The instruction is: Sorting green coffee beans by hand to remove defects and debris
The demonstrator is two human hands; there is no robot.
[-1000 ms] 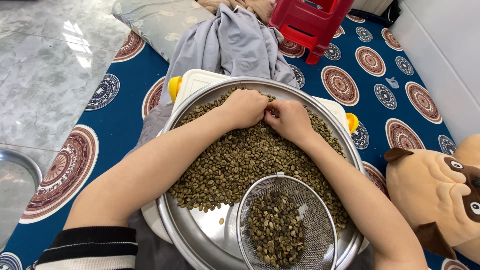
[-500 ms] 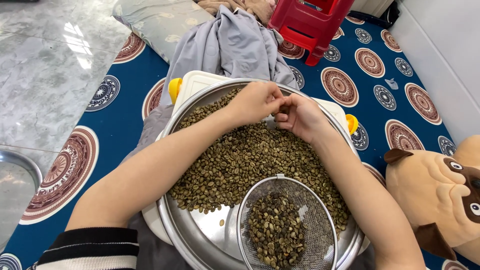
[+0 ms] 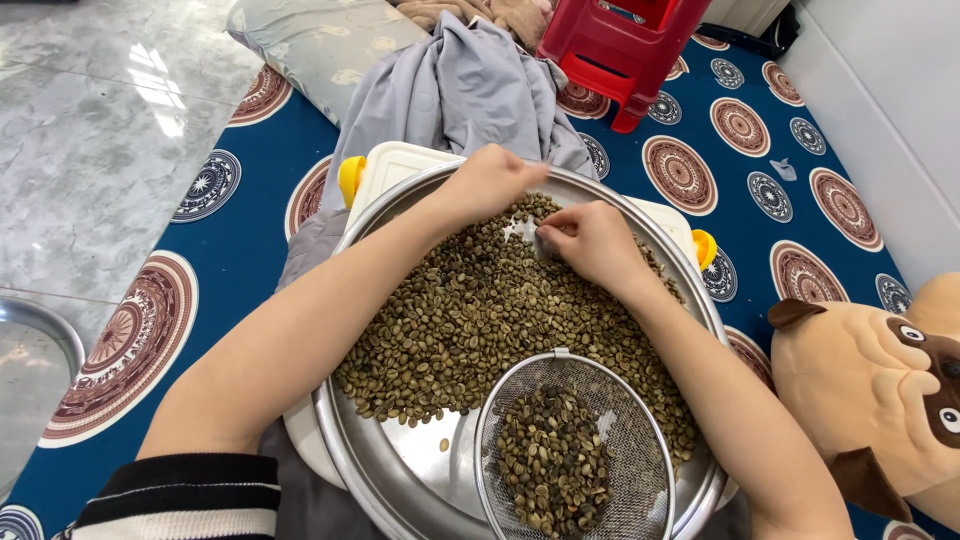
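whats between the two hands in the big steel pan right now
In the head view, a small bare patch of the steel pan shows between the left hand and right hand, ringed by green coffee beans. The hands are apart.

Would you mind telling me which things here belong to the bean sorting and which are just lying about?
In use:
left hand
right hand
green beans
big steel pan
wire sieve with picked beans
white box under the pan

Lying about:
red stool
grey cloth
plush dog
patterned pillow
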